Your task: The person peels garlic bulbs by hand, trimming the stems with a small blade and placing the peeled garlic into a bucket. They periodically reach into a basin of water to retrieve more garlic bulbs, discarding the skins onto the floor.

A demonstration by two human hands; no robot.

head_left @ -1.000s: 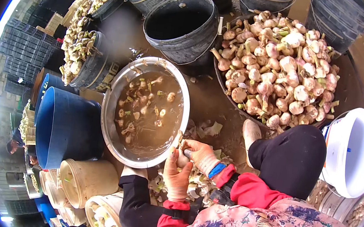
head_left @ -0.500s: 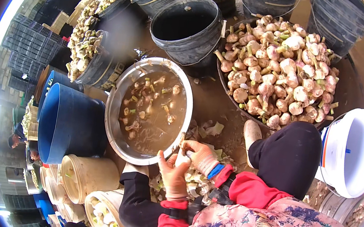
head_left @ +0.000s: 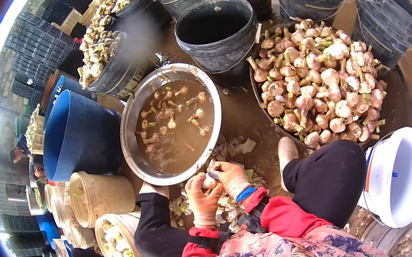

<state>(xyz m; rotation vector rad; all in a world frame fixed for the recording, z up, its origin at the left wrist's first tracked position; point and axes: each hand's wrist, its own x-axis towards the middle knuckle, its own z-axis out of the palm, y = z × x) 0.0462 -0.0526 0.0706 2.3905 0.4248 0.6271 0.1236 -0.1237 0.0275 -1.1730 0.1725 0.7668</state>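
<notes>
Near the front rim of a metal basin [head_left: 214, 148], both my gloved hands meet. My left hand [head_left: 202, 201] has its fingers closed around a whitish garlic bulb [head_left: 209, 182]. In my right hand [head_left: 234, 179] is a small dark-grey blade-like tool [head_left: 214, 173], pressed against that bulb; the grip hides most of it, so its exact kind does not show. Brown water [head_left: 175, 148] fills the basin, with trimmed garlic stalk ends [head_left: 171, 122] floating in it. Pale peeled skins [head_left: 230, 204] lie on the ground below my hands.
A wide heap of unpeeled garlic [head_left: 321, 86] lies at the far right. Behind the basin stands a black bucket [head_left: 216, 52]. A blue tub [head_left: 82, 138] and a cream bucket [head_left: 103, 201] are at left, with a bucket of peeled garlic [head_left: 120, 244] nearer. A white bucket [head_left: 403, 175] stands at right.
My left fingers, more outstretched before, now wrap the bulb, which shows more plainly. The stalk ends in the water have drifted, and the whole view has shifted slightly.
</notes>
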